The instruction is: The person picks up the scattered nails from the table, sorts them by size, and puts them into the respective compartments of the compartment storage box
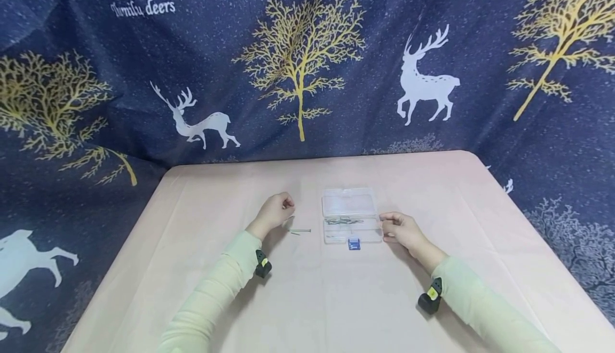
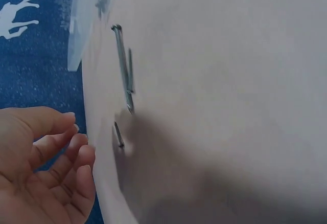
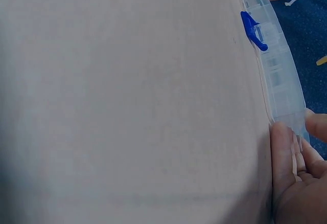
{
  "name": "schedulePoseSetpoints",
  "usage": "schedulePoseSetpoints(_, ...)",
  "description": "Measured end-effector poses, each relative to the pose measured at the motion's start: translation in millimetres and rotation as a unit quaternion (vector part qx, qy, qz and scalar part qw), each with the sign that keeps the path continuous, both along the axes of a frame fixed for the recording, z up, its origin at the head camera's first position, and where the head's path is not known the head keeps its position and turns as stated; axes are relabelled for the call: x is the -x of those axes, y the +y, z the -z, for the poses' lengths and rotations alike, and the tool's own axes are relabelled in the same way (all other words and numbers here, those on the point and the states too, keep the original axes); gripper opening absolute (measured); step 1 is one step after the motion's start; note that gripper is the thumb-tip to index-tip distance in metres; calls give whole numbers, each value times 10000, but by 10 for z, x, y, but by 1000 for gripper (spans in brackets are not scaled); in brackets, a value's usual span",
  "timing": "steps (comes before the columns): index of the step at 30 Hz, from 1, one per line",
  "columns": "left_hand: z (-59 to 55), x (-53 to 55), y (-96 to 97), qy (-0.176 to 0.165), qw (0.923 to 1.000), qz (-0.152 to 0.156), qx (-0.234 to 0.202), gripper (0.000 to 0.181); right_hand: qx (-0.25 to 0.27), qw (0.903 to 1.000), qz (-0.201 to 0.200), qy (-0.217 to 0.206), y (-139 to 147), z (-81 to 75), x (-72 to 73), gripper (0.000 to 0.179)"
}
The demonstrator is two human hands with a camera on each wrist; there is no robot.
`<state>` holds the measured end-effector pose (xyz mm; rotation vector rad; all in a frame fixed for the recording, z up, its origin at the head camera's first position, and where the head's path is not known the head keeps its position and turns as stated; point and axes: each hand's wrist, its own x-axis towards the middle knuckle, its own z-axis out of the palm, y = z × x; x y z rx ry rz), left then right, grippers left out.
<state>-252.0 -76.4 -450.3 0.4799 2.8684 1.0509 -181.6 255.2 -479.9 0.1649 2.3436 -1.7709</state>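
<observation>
My left hand (image 1: 275,211) hovers over the table to the left of the box, thumb and index fingertips close together, the other fingers loosely curled. Nothing shows between those fingers in the left wrist view. Beside it on the table lie a long nail (image 2: 123,68), a shorter nail (image 2: 131,70) against it, and a small nail (image 2: 118,134) nearest the fingers. A clear plastic box (image 1: 328,238) stands with its lid raised back and several nails (image 1: 343,221) in its rear compartment. At its right end, my right hand (image 1: 402,230) holds the box between thumb and fingers.
A blue latch (image 1: 354,244) hangs from the box's front edge. The pink tablecloth (image 1: 288,299) covers the table, and a dark blue curtain (image 1: 336,128) with deer and trees hangs behind its far edge. Each wrist wears a small black camera (image 1: 262,264).
</observation>
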Motion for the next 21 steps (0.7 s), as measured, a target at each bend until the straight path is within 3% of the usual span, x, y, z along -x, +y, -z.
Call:
schedulePoseSetpoints(6, 73, 3, -52, -191, 9990, -74, 397, 5, 20, 10000, 33, -46, -14, 3, -1, 42)
schedulePoseSetpoints(21, 187, 0, -53, -237, 9983, 78, 529, 8, -16, 10000, 3, 47, 7, 0, 8, 42)
